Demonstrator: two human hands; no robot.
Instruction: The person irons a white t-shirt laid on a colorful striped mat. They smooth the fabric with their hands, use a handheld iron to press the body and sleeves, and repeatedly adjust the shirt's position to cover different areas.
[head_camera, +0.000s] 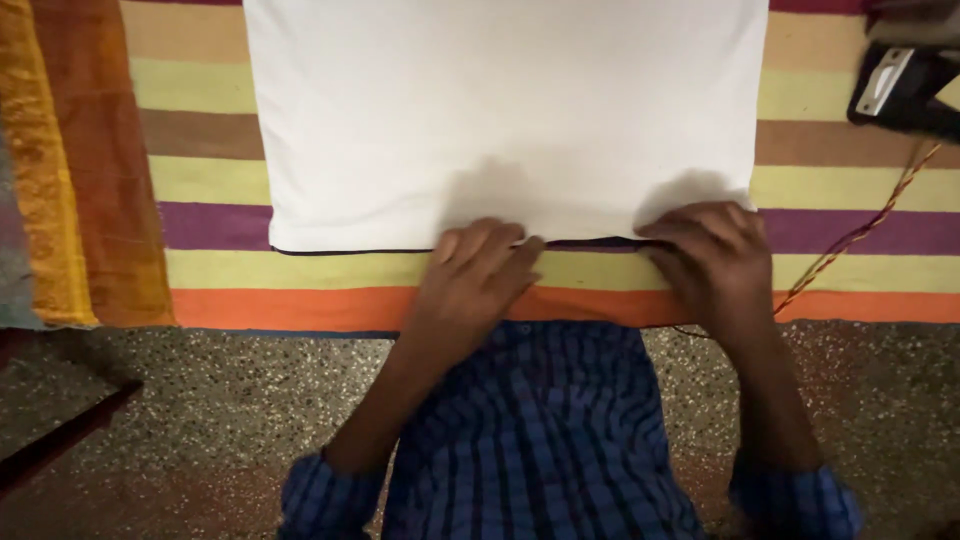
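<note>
At the far left, an orange and yellow folded cloth (60, 170) is laid along the edge of the work surface, and below it a dark wooden edge (60, 435) is seen over a speckled stone floor (220, 400). The surface itself is covered by a striped cloth (210, 210) with bands of tan, yellow, brown, purple and orange. A white fabric (500, 110) with a thin dark trim along its near hem is spread flat across the middle of it.

The near hem is met by the left hand (478, 270), whose fingers are curled and pressed on the edge just left of centre; whether the hem is pinched cannot be told. A blue checked shirt (530, 440) fills the lower middle. Further right, the right hand (712, 255) is bent over the same hem, fingertips on the edge, the grip likewise hidden.

A twisted red and yellow cord (850, 240) is run diagonally over the stripes to a dark iron (905, 90) at the upper right corner, well apart from the hands.
</note>
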